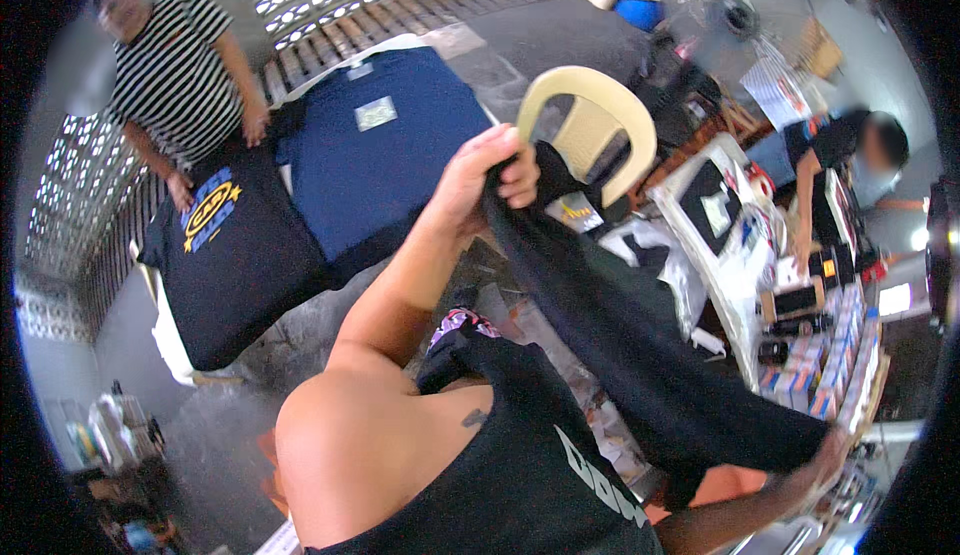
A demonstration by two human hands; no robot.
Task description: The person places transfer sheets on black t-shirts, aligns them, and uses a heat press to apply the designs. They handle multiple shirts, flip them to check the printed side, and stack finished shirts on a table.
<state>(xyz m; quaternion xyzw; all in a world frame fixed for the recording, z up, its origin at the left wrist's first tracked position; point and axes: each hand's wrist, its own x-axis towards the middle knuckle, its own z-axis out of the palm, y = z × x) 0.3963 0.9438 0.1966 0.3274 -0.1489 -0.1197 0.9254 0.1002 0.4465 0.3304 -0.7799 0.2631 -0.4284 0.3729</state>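
Note:
A length of black cloth, which looks like a T-shirt, is stretched slantwise between my two hands. My left hand, raised near the middle of the view, is closed in a fist around its upper end. At the lower right, my right hand grips the other end; its fingers are dim and partly hidden. Beyond my left hand, a navy T-shirt lies spread flat with a pale square on its chest. Beside it to the left lies a black T-shirt with a yellow and blue print.
A person in a striped shirt stands at the far left, hands at the black T-shirt. A cream plastic chair stands past my left hand. At right, another person reaches over a cluttered white table. A fan stands behind.

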